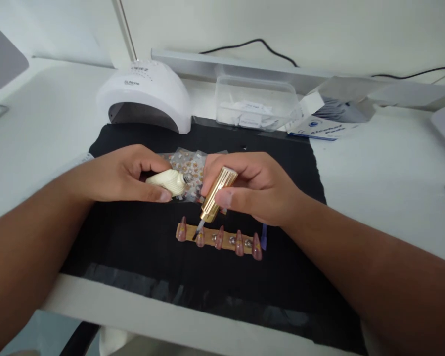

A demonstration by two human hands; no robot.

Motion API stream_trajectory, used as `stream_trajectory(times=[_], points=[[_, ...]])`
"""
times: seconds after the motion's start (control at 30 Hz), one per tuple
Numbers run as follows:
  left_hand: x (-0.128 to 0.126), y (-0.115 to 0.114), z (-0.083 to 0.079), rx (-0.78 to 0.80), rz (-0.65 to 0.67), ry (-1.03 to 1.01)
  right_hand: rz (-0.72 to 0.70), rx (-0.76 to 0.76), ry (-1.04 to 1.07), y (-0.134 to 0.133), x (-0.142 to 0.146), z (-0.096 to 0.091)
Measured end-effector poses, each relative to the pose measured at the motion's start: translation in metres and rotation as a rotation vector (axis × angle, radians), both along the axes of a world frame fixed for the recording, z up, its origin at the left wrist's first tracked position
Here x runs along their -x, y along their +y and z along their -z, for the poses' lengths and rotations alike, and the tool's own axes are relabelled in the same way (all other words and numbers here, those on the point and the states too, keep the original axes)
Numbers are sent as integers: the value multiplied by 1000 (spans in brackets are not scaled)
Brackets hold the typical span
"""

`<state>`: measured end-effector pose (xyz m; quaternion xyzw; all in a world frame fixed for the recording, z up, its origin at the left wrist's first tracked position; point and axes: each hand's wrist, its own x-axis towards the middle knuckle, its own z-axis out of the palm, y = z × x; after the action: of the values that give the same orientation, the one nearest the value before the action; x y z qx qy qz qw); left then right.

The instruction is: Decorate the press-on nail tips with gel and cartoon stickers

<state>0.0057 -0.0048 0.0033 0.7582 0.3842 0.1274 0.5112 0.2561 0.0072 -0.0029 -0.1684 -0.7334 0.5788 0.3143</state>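
Observation:
My left hand (133,175) is closed around a cream ribbed nail polish bottle (166,182), tilted on its side with its uncapped neck pointing right. Between the fingers and thumb of my right hand (255,185) is a gold polish brush cap (218,194), its brush (198,229) slanting down to the left. The brush tip is at the second false nail (200,238) from the left; whether it touches I cannot tell. Several pinkish pointed false nails (239,243) stand in a row on a tan strip (208,238), with silvery round pieces between some of them.
Behind my hands, clear sheets of nail stickers (189,163) lie on the black mat (141,247). A white nail lamp (144,94), a clear plastic box (255,101) with packets and an open alcohol pads box (330,118) stand at the back. A purple tool (264,237) lies beside the strip.

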Motion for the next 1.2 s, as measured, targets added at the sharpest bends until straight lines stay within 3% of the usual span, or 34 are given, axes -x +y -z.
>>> stream_trajectory(times=[0.13, 0.37, 0.63, 0.87, 1.03, 1.2], points=[[0, -1, -1, 3, 0, 1, -84, -140, -64, 1, 0, -2], [0, -2, -4, 6, 11, 34, -103, -230, -120, 4, -1, 0], [0, -2, -2, 41, -9, -6, -61, -143, -125, 3, -2, -3], [0, -2, -3, 14, 1, 17, -74, -223, -133, 3, -1, -1], [0, -2, -3, 33, 12, 18, -4, -178, -138, 4, -3, -2], [0, -2, -2, 2, 17, 2, -79, -169, -108, 2, -1, -3]])
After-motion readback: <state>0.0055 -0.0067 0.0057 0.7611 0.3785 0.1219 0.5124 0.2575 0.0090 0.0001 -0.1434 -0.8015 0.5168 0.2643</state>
